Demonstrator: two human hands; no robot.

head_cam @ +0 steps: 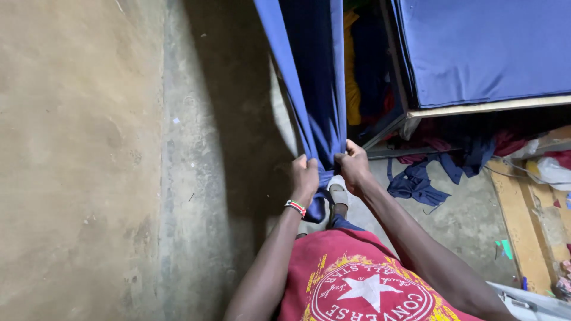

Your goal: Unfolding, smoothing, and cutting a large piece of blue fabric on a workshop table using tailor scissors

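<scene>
Bare concrete floor (196, 178) runs open along the plaster wall (71, 148) on the left — plenty of room there, but to the right it's cramped by a wooden table edge (488, 107) stacked w/ folded blue fabric (482, 47) and scraps of blue cloth (416, 184) on the ground. Left hand (305, 177) and right hand (353, 166) sit close together, both clamped on the bunched lower end of a long blue cloth (312, 77) — it hangs taut from above, smooth up top, gathered into tight folds at the fists, approx. over the person's shoe (339, 194).

The one head-worn view looks steeply down from close above the left hand (305, 176) and right hand (353, 167). It faces forward past them to the floor (196, 178) beyond.
</scene>
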